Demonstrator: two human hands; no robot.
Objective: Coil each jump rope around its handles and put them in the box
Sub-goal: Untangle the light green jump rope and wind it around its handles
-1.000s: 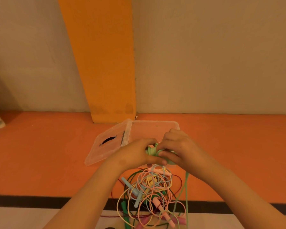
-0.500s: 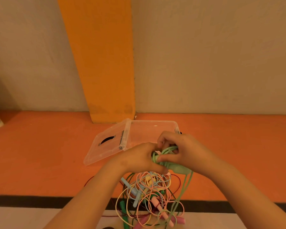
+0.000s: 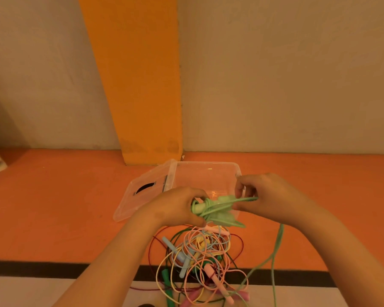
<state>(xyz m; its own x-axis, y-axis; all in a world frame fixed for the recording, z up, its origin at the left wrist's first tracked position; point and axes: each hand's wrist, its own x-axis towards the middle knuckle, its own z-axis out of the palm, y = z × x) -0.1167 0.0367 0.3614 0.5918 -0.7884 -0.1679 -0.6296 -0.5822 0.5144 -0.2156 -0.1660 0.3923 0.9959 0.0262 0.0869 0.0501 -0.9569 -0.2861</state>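
Head view, left hand (image 3: 175, 207): centre of frame, fingers curled round the handles (image 3: 222, 216) of the green jump rope (image 3: 205, 207), which is partly wound about them.
Right hand (image 3: 271, 196): right of centre, pinching a taut stretch of the same rope; the slack trails to the lower right.
Box (image 3: 206, 166): clear, open, just behind the hands, lid (image 3: 140, 196) at its left.
Rope pile (image 3: 200, 255): tangled, lower centre.

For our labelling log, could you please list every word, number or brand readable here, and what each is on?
None: no readable text in this view.
The clear box and its lid carry no print; the lid's dark mark is a shape, not lettering.
The green jump rope and the pile of ropes show no markings on their handles.
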